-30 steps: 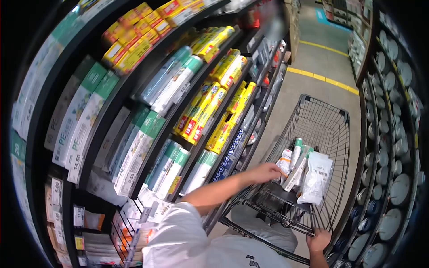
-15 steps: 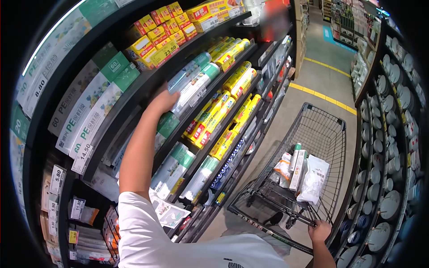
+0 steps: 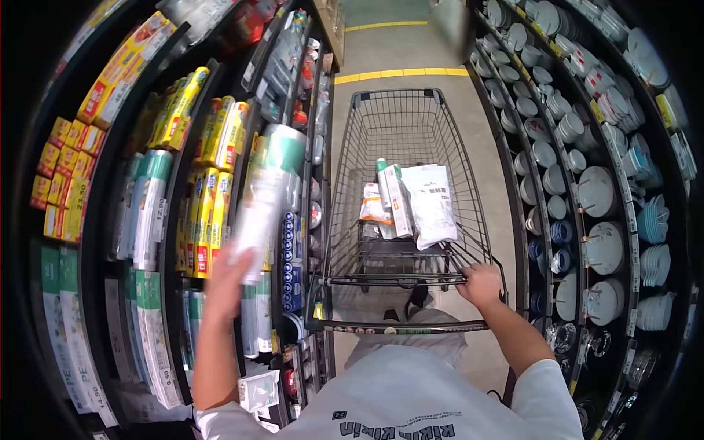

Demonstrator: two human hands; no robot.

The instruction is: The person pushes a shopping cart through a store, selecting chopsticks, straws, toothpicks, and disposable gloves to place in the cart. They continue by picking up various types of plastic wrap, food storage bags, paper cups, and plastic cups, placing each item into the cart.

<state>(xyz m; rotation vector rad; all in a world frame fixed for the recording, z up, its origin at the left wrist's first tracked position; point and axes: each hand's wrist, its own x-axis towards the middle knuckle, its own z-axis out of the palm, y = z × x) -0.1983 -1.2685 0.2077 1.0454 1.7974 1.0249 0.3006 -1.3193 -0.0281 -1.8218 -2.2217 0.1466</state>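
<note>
My left hand [image 3: 229, 275] is closed around the lower end of a green-and-white roll of cling film or bags [image 3: 268, 198]. The roll stands tilted, blurred by motion, in front of the left shelves. My right hand [image 3: 481, 284] is wrapped round the rear right part of the shopping cart [image 3: 458, 147]. In the cart's rear half lie a white bag [image 3: 431, 202], a long white-and-green box [image 3: 399, 202], a green-capped roll [image 3: 382, 174] and an orange-and-white packet [image 3: 375, 202].
Left shelves hold yellow rolls [image 3: 209, 216], more green-and-white rolls [image 3: 152, 209] and small yellow-red boxes [image 3: 66, 176]. On the right, racks carry stacked bowls and plates [image 3: 605, 246]. Yellow floor strips [image 3: 400, 73] cross the aisle ahead.
My left hand has come away from the shelf, bringing the roll right towards the cart. My view has turned right, and my right hand still grips the cart.
</note>
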